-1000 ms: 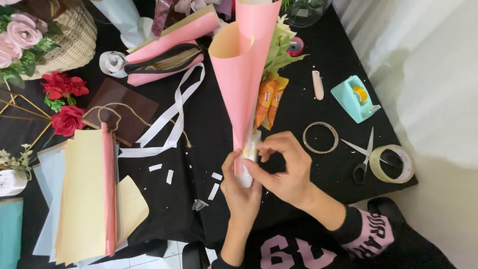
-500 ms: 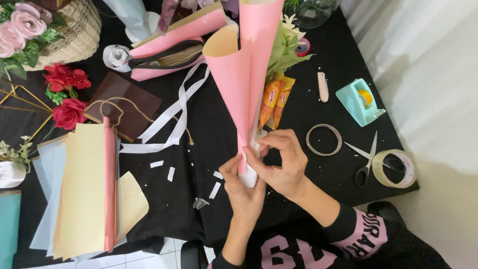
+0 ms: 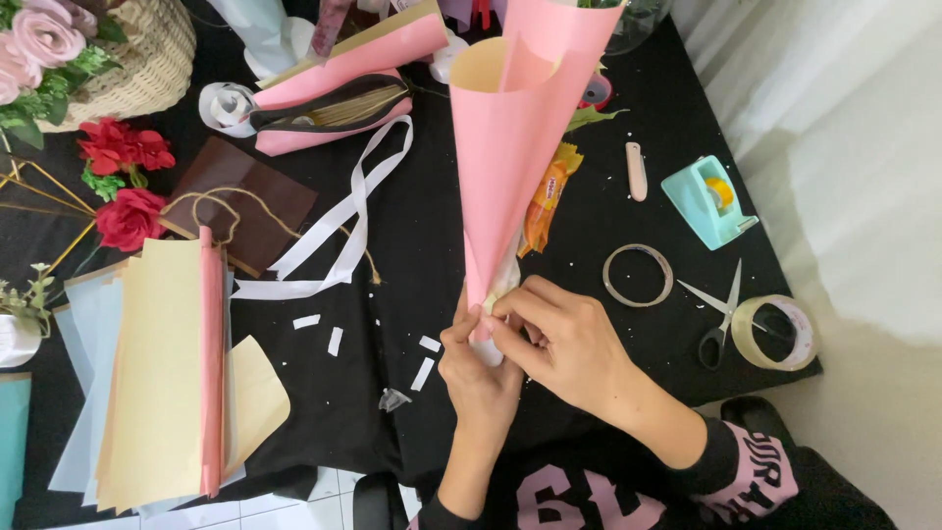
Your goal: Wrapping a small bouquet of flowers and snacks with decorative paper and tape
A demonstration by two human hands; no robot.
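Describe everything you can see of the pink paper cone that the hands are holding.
The pink paper cone is stiff matte sheet rolled into a tall cone, cream inside at its open mouth. It tilts narrow tip toward the person, wide end away over the black table. The left hand and right hand pinch its tip, where a white wrap shows. Its top leaves the picture.

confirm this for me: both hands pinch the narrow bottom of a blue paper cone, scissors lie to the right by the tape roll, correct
Not quite. The cone is pink, not blue, as the head view shows. The rest holds: the left hand and right hand pinch its narrow bottom, and the scissors lie to the right by the tape roll.
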